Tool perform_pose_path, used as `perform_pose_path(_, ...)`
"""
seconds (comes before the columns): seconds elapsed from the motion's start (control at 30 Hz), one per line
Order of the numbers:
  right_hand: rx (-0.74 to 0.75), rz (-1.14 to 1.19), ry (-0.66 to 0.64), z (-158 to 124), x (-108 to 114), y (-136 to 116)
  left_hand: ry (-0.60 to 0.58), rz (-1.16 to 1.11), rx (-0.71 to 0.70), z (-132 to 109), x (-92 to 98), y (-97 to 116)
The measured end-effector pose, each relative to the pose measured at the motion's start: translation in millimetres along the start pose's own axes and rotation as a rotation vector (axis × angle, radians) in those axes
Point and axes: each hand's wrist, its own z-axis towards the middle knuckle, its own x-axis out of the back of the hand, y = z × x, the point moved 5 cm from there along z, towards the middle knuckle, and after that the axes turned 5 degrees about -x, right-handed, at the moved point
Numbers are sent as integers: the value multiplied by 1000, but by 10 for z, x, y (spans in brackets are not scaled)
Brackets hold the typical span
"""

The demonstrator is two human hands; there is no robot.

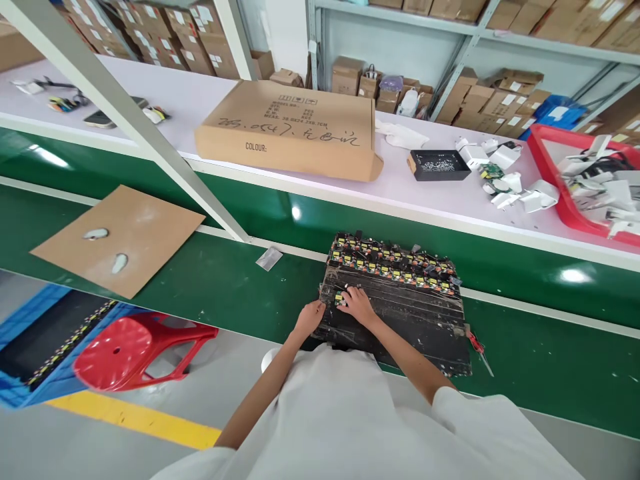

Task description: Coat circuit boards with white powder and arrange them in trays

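A black slotted tray (400, 320) lies on the green bench in front of me. Two rows of small circuit boards (395, 267), with yellow, orange and dark parts, stand along its far side. My right hand (359, 305) is over the tray's left part, its fingers closed on a single small circuit board (340, 299) that sits apart from the rows. At the tray's left edge is my left hand (310, 317), with fingers curled together; what they pinch, if anything, is hidden. Red-handled pliers or cutters (477, 347) rest by the tray's right edge.
Behind the bench, a raised white shelf holds a cardboard box (285, 133), a black parts box (440, 165), white plug housings (505, 160) and a red bin (555, 187). To the left are a cardboard sheet (145, 227), a slanted post (170, 167) and a red stool (120, 353).
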Motion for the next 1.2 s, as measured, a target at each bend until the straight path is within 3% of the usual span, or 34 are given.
perform_pose_path(0.2, -54, -17, 56, 516, 29, 92, -3, 79, -71, -146, 27, -53)
perform_pose_path(0.33, -89, -24, 63, 710, -46, 63, -53, 152, -124, -210, -37, -39)
perform_pose_path(0.67, -64, -48, 54, 797, -221, -49, -108, 220, -200, -343, -40, -65)
perform_pose_path(1.0, -126, -30, 71, 814, -223, -46, -111, 195, -239, -451, -39, -116)
perform_pose_path(1.2, -155, 81, 105, 665, -82, -166, -88, 108, -215, -478, -54, -176)
